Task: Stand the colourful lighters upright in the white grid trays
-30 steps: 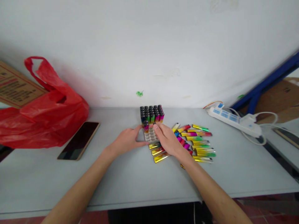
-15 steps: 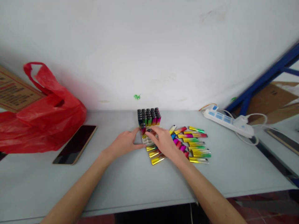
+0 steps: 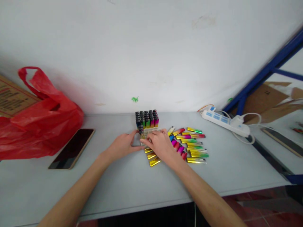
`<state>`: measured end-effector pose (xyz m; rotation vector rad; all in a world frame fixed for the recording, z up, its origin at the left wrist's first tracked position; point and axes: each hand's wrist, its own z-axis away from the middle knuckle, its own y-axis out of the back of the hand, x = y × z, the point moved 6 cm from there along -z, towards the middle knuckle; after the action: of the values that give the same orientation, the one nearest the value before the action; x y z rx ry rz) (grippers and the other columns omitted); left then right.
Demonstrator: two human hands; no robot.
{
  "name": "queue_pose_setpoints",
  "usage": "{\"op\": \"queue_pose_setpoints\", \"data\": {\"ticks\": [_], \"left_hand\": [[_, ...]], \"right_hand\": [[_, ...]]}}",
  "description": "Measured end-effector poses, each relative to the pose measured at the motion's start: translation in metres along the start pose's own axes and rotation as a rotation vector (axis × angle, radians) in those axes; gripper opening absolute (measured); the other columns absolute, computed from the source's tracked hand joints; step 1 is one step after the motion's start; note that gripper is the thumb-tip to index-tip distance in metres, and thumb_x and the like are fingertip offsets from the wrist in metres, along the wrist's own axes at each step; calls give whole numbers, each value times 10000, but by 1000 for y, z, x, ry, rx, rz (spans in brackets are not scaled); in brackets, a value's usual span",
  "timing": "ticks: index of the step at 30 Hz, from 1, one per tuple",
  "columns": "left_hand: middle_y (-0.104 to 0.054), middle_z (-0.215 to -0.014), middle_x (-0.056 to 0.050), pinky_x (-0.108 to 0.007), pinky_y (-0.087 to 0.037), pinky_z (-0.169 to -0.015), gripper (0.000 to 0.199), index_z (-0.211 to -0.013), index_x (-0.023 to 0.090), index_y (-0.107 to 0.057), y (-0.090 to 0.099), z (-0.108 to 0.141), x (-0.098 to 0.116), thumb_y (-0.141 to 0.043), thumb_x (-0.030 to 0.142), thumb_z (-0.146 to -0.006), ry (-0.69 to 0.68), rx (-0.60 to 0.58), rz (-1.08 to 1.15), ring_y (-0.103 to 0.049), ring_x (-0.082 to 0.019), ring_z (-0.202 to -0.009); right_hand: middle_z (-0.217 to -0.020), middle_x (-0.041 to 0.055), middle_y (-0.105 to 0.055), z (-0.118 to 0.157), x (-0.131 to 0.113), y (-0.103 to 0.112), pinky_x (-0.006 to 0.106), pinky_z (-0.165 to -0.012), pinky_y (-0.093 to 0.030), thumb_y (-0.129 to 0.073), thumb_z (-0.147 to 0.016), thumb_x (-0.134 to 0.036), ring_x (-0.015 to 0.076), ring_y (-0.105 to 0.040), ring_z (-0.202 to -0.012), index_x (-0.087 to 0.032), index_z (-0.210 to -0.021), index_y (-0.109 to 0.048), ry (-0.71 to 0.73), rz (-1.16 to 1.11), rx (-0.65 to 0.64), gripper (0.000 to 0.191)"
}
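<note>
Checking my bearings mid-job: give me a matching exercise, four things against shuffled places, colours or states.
1. Phone
2. Power strip
3. Block of lighters
4. Loose lighters

A. Upright in rows, black-topped
B. Lying spread beside the right hand
C. White, with a plug in it
D. Flat, between the red bag and left hand

Pairs: 1-D, 2-C, 3-A, 4-B

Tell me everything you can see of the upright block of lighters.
The block of lighters stands on the table in tight rows, black tops up. The front row's shiny bodies run from dark blue through green to magenta, yellowish lower down. It sits beyond the left hand and right hand, gripped by neither. Its underside is hidden.
</note>
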<state>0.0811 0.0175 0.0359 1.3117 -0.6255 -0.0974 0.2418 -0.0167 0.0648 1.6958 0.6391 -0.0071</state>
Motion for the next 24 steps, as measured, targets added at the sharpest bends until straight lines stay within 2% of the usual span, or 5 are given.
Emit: {"op": "queue_pose_setpoints", "data": {"ticks": [3,7,12,17,24], "left_hand": [[-672,-733,9,-321,-364,-591,733,-1311,203,-591,0,0,-1,-632,768,-845,11,-1,-13,-664,-251,-671],[-667,-740,-5,-326,-364,-584,769,-1337,193,-594,0,-1,0,-616,791,-854,15,-3,-44,-672,-269,-695],[-668,-743,-12,-326,-364,-595,785,-1359,190,-579,0,-2,0,-605,794,-859,9,-10,-63,-662,-267,-691],[-666,-743,-12,-328,-351,-591,765,-1341,187,-582,0,-3,-1,-597,783,-863,19,-18,-69,-657,-263,-676],[-666,-747,-15,-326,-344,-595,749,-1319,190,-581,0,-3,1,-616,769,-846,35,-23,-58,-645,-259,-660]], "right_hand": [[-889,61,-801,14,24,23,381,-881,-410,-487,-1148,-475,215,-707,-834,-197,-905,-752,-12,-91,121,455],[-937,79,-777,58,82,69,373,-863,-492,-494,-1139,-416,238,-716,-891,-212,-969,-766,-99,-104,295,380],[-1095,112,-784,134,155,108,428,-935,-592,-562,-1074,-512,278,-751,-996,-256,-1126,-798,-194,-73,270,352],[-1237,122,-775,189,173,101,453,-958,-636,-616,-1039,-523,303,-758,-1112,-298,-1232,-783,-253,-113,186,341],[-1238,98,-780,213,174,81,468,-1030,-622,-648,-1021,-434,292,-757,-1131,-304,-1247,-761,-276,-89,190,284]]}}
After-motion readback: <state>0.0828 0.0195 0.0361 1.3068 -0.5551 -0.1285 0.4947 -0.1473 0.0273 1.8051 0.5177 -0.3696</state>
